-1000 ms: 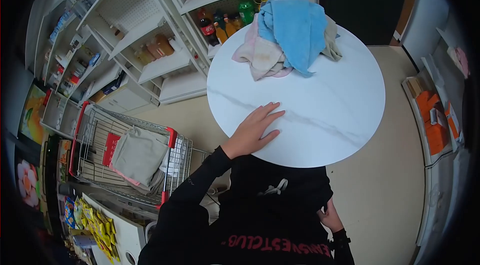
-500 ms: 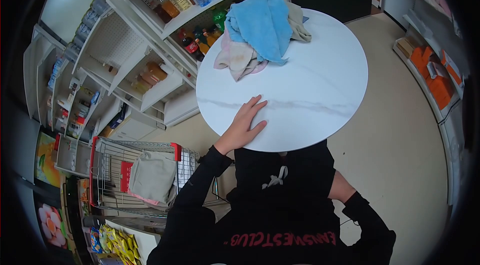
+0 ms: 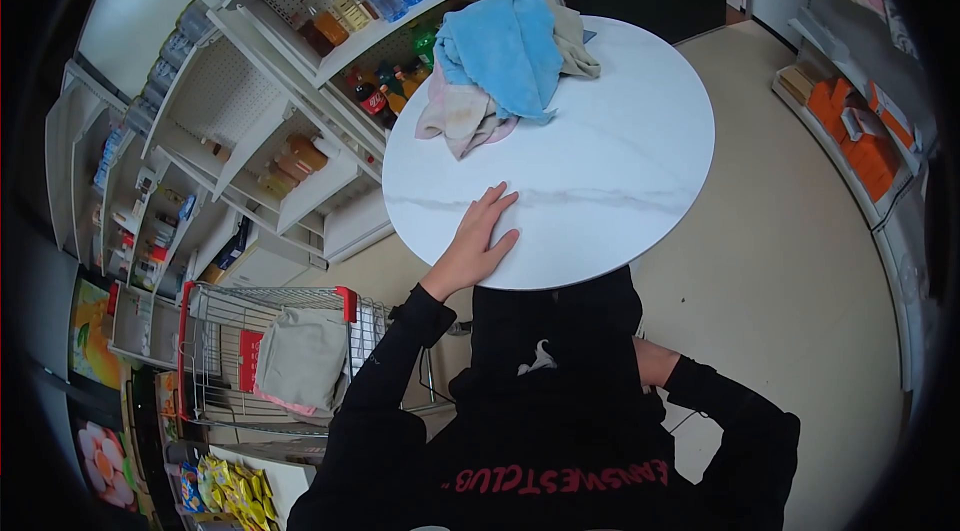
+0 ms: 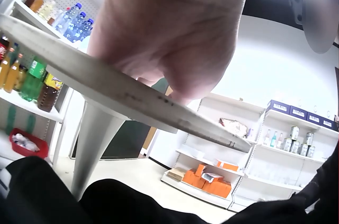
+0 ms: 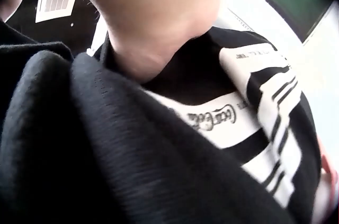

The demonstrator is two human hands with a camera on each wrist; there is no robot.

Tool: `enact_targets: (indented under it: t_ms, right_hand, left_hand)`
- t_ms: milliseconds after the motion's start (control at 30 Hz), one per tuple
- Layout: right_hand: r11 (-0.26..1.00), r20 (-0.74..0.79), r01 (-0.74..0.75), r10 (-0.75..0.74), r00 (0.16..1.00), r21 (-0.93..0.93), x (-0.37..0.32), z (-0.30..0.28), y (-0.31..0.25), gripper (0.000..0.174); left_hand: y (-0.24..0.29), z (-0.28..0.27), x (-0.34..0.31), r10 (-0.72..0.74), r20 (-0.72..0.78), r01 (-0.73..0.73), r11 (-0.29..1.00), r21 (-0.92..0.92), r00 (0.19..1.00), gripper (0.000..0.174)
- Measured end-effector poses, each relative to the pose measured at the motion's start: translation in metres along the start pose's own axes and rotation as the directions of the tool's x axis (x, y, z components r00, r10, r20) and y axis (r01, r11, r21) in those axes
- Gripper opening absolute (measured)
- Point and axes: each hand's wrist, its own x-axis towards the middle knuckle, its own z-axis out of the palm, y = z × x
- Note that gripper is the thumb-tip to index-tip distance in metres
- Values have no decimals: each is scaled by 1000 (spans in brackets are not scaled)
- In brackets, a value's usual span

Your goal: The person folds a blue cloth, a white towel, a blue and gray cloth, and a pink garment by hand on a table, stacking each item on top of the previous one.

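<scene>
My left hand (image 3: 475, 241) rests on the near left part of a round white table (image 3: 610, 161), fingers straight and slightly spread. In the left wrist view the same hand (image 4: 164, 33) lies over the table's rim (image 4: 122, 89). Beyond it, at the table's far side, is a rumpled pile: a blue towel (image 3: 505, 51) on top, a pale pink stained cloth (image 3: 455, 116) and a beige cloth (image 3: 575, 41). My right hand (image 3: 655, 361) is at the side of the black trousers (image 3: 555, 321). In the right wrist view it reaches into dark fabric with white printed bands (image 5: 212, 113), its fingers hidden.
A shopping cart (image 3: 270, 421) holding folded grey cloth (image 3: 300, 361) stands at left. Shelves (image 3: 410, 11) with bottles are behind the table. Yellow snack packs (image 3: 235, 491) lie at lower left. Shelving with orange boxes (image 3: 865, 161) lines the right wall.
My right hand has slid deeper into the fabric at the trousers' side, and its fingers have gone out of sight. The head view has turned; the left hand stays on the table.
</scene>
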Motion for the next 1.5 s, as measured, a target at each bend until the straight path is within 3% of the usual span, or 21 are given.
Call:
enact_targets:
  t_ms: [33,133,433,567,733,800,833,900,933,967,1000,1067,1100,1200,1233,1267,1300,1333,1400,1467,1500]
  right_hand:
    - [1000,-11,0,0,1000,-2,-1,-2,-10,52]
    - [973,-379,-81,160,912,215,-17,-5,-48,54]
    - [931,-349,-129,254,902,342,-34,-7,-38,50]
    - [902,-318,-165,304,898,398,-46,-7,-32,50]
    - [866,-313,-242,399,862,437,-76,-4,-28,50]
    - [911,-555,-155,360,750,382,-107,0,-44,36]
    - [909,-554,-171,372,745,381,-120,-10,-49,36]
    - [846,-631,-227,516,580,483,-139,-32,-60,37]
    - [843,-633,-236,523,570,483,-137,-48,-70,37]
    - [866,-715,-197,492,497,459,-131,-74,-80,39]
    - [892,-790,-160,450,416,423,-122,-102,-89,41]
    - [958,-861,-156,285,421,241,-92,-157,-116,33]
    - [971,-862,-171,226,454,165,-78,-182,-125,33]
    - [994,-860,-106,38,509,-19,-15,-250,-154,32]
    - [995,-806,-73,-11,591,-68,1,-276,-158,46]
    - [989,-824,-26,-108,556,-147,27,-294,-166,68]
    - [986,-853,-22,-132,506,-166,54,-311,-172,75]
    - [982,-877,-19,-156,455,-185,77,-325,-178,83]
    - [980,-855,16,-180,487,-197,111,-347,-196,75]
    - [975,-831,48,-210,516,-216,123,-371,-196,68]
    - [967,-831,-116,-131,541,-228,123,-382,-191,60]
  left_hand:
    - [-1,-1,2,10,2,-10,1000,5,1000,58]
    - [-3,1,0,20,-3,-20,999,25,1000,59]
    - [12,-28,8,-11,114,12,1000,-8,993,57]
    - [20,-60,26,-117,233,168,963,-212,965,55]
    - [18,-99,75,16,267,45,974,-222,964,44]
    - [16,-113,98,12,315,36,989,-146,949,39]
    - [12,-110,110,22,316,30,986,-161,949,39]
    - [3,-96,139,308,51,-308,951,1,950,32]
    - [-4,-92,152,454,-65,-445,888,113,889,29]
    - [-15,-89,167,462,-71,-454,885,104,884,29]
    - [-30,-84,185,480,-40,-456,853,255,876,26]
    - [-48,-78,211,488,27,-424,729,537,873,22]
    - [-40,-85,216,492,19,-424,730,536,871,22]
    - [-4,-116,224,299,-251,-325,943,-68,921,16]
    - [10,-130,225,296,-246,-321,945,-68,923,16]
    - [25,-147,227,339,-356,-400,910,-113,871,16]
    - [39,-160,227,365,-468,-478,866,-148,805,16]
    - [50,-169,226,360,-469,-474,868,-149,807,16]
    - [66,-179,227,481,-594,-572,819,43,644,18]
    - [70,-183,218,484,-624,-608,794,18,614,18]
    - [70,-184,212,486,-649,-644,765,-7,585,18]
